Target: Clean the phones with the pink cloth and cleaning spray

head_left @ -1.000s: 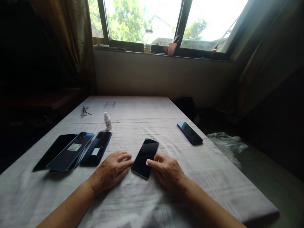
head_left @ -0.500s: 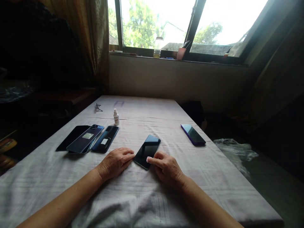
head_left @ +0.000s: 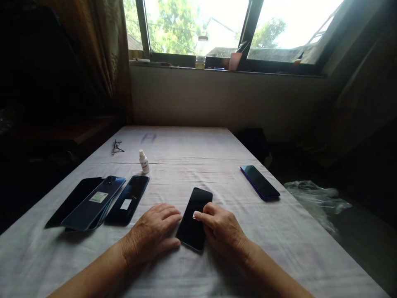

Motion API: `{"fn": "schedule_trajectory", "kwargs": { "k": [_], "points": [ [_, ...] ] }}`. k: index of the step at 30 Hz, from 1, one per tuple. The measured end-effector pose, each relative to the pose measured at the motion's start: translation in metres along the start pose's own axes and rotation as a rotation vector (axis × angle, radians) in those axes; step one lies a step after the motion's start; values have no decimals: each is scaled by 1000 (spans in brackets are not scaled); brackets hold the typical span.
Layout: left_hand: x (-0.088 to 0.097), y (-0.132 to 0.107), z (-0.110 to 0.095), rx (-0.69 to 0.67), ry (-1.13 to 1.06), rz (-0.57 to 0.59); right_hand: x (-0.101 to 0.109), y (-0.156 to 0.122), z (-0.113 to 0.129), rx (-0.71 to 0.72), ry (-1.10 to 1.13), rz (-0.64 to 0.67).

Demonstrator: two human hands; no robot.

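Note:
A smartphone (head_left: 191,236) lies screen up and slightly slanted on the table, between my two hands. My left hand (head_left: 155,227) rests palm down on its left side, fingers stretched out. Its fingertips are at the phone's left edge and the thumb is by the lower left corner. My right hand (head_left: 221,223) is closed over the phone's right side, pinching a small white piece of soft-looking material (head_left: 195,215) against the middle of the screen. Whether that piece is cotton or cloth I cannot tell. The right hand's fingers hide part of the screen.
Left of my hands lie a dark phone (head_left: 127,200) and an overlapping pile of phones and panels (head_left: 93,203). Behind them stand a small white bottle (head_left: 144,162) and eyeglasses (head_left: 117,147). Another phone (head_left: 259,182) lies near the right edge of the cloth-covered table (head_left: 186,140).
My right hand has moved up the screen with the white piece, from the lower part to the middle. My left thumb now shows by the phone's lower corner. The camera view has shifted.

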State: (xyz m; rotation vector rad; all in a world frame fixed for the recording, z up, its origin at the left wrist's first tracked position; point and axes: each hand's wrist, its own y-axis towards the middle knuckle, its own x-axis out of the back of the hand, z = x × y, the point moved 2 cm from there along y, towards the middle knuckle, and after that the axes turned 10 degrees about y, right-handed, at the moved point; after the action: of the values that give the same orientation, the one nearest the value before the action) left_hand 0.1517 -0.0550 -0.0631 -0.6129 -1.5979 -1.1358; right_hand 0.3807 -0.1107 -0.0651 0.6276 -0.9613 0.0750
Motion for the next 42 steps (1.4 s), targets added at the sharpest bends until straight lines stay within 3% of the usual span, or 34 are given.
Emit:
{"fn": "schedule_trajectory", "kwargs": {
  "k": [7, 10, 17, 26, 42],
  "points": [
    [-26, -19, 9, 76, -67, -5, 2, -9, 11, 61, 236, 46],
    [-24, -20, 7, 69, -68, 1, 3, -9, 13, 69, 267, 63],
    [-12, -15, 4, 38, -24, 9, 3, -3, 4, -12, 140, -61],
    [-13, -15, 4, 64, -64, 18, 5, -5, 20, 72, 206, 72],
    [-13, -15, 3, 26, -41, 21, -7, 13, 18, -53, -16, 14]
  ]
}}
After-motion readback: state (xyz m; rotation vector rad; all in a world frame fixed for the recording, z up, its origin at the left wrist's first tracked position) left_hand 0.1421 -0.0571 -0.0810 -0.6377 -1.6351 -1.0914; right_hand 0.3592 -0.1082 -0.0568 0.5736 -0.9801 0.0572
